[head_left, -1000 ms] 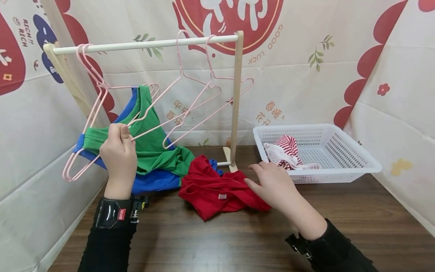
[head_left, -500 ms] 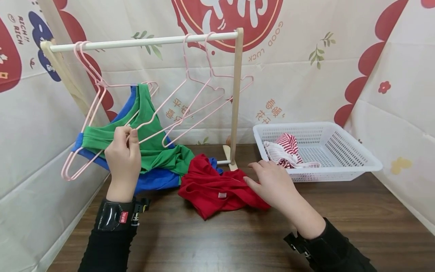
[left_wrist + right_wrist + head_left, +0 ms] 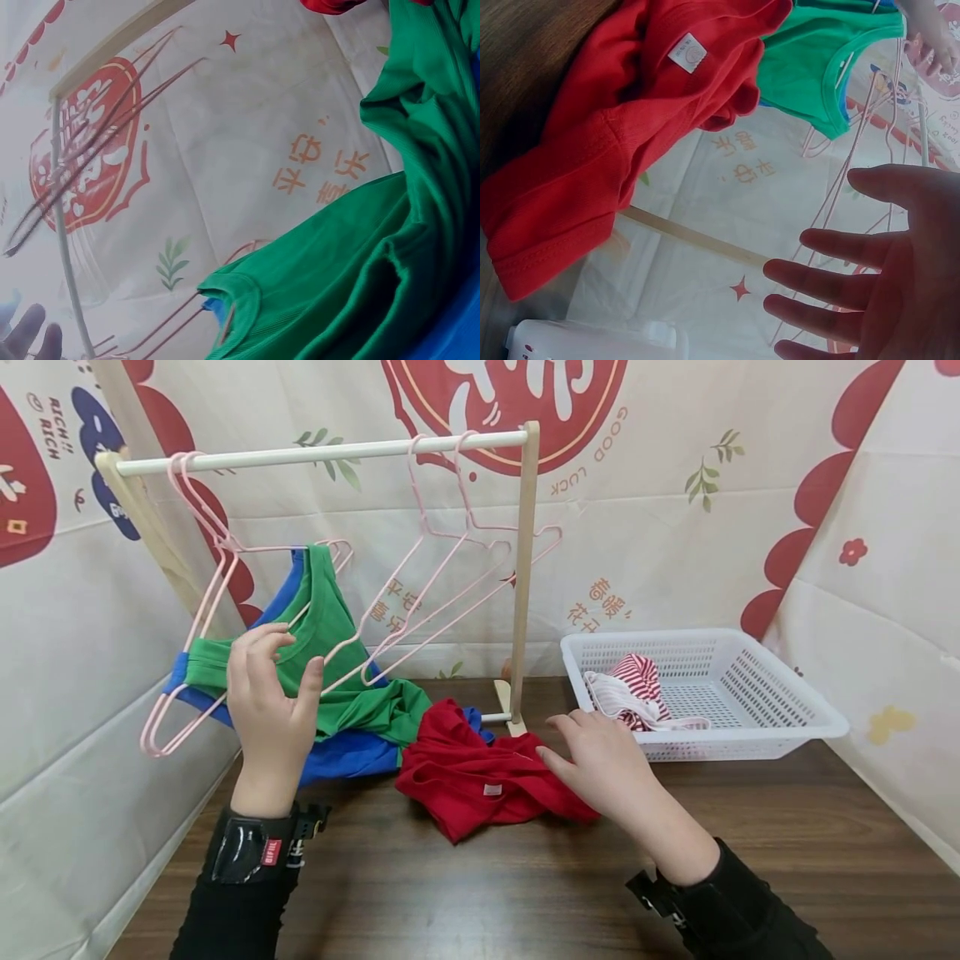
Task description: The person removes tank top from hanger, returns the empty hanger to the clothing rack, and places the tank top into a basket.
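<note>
My left hand (image 3: 272, 714) is raised in front of the green tank top (image 3: 318, 635), its thumb apart from the fingers and nothing held. The lower corner of an empty pink hanger (image 3: 390, 578) lies just right of that thumb; whether they touch I cannot tell. Green and blue garments (image 3: 352, 760) hang from pink hangers at the rack's left end. Fingers spread, my right hand (image 3: 600, 764) hovers between a crumpled red garment (image 3: 487, 777) and the basket. In the right wrist view, the red garment (image 3: 641, 127) shows a white label, apart from the right hand (image 3: 885, 277).
The rack's white rod (image 3: 322, 453) runs between wooden posts, and a second empty hanger (image 3: 462, 493) hangs near its right post (image 3: 522, 577). A white basket (image 3: 750, 745) at the right holds a red-and-white striped garment (image 3: 636, 687). Printed cloth (image 3: 645, 543) walls the wooden table (image 3: 420, 902).
The empty hanger has shifted right along the rod, towards the other empty one. My left hand has let go of it and its fingers have spread. The right hand has stayed in place.
</note>
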`<state>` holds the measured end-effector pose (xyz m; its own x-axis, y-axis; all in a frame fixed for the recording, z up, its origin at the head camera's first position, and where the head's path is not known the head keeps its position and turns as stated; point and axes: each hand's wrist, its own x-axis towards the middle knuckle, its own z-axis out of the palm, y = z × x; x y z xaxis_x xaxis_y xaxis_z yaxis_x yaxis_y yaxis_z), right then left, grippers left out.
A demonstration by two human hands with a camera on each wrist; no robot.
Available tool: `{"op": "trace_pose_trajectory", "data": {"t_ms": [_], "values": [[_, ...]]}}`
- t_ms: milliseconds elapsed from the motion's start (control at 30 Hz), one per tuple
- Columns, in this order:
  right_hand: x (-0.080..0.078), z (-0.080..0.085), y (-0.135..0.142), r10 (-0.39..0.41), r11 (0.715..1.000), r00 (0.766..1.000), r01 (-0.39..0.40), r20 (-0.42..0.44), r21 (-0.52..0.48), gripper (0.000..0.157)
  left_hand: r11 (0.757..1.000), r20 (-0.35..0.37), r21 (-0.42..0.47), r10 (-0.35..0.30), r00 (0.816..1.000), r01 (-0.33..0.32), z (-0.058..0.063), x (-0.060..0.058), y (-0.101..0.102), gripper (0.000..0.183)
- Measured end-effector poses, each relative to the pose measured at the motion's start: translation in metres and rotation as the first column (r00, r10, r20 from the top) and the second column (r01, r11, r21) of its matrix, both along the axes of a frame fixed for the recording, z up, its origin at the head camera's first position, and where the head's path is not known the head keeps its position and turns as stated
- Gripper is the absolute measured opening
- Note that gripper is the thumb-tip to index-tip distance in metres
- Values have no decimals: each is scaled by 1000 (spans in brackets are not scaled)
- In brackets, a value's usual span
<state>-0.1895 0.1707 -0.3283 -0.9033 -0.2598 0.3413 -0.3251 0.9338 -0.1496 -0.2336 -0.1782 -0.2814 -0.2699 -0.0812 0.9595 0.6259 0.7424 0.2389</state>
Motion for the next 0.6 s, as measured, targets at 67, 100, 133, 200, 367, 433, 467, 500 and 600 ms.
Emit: {"op": "trace_pose_trajectory", "data": {"t_ms": [67, 100, 133, 200, 367, 433, 467, 500, 600], "values": [[0, 0, 0, 1, 1000, 1000, -1, 0, -3, 43, 1000, -33, -10, 16, 999, -16, 2, 2, 3, 62], [-1, 0, 0, 4, 1000, 1000, -4, 0, -3, 43, 1000, -54, -13, 21, 998, -21, 2, 4, 4, 62], [-1, 0, -1, 8, 1000, 1000, -8, 0, -5, 42, 999, -76, -17, 27, 997, -28, 3, 5, 6, 62], [-1, 0, -2, 21, 1000, 1000, -21, 1, -10, 42, 999, -133, -16, 33, 991, -36, 4, 8, 11, 60], [-3, -2, -5, 73, 997, 997, -72, 22, -36, 43, 1000, -313, -27, -2, 950, -7, 5, 15, 22, 49], [-4, -4, -6, 95, 995, 995, -94, 26, -36, 44, 997, -352, -77, -44, 935, 18, 4, 19, 24, 46], [-5, -6, -7, 108, 994, 994, -107, 26, -33, 45, 993, -356, -118, -66, 932, 25, 3, 20, 24, 45], [-6, -7, -8, 120, 992, 992, -120, 26, -29, 46, 985, -354, -169, -98, 930, 40, 2, 22, 24, 44], [-8, -13, -10, 159, 987, 987, -159, 35, -8, 50, 938, -295, -334, -197, 935, 93, -2, 23, 23, 39]]}}
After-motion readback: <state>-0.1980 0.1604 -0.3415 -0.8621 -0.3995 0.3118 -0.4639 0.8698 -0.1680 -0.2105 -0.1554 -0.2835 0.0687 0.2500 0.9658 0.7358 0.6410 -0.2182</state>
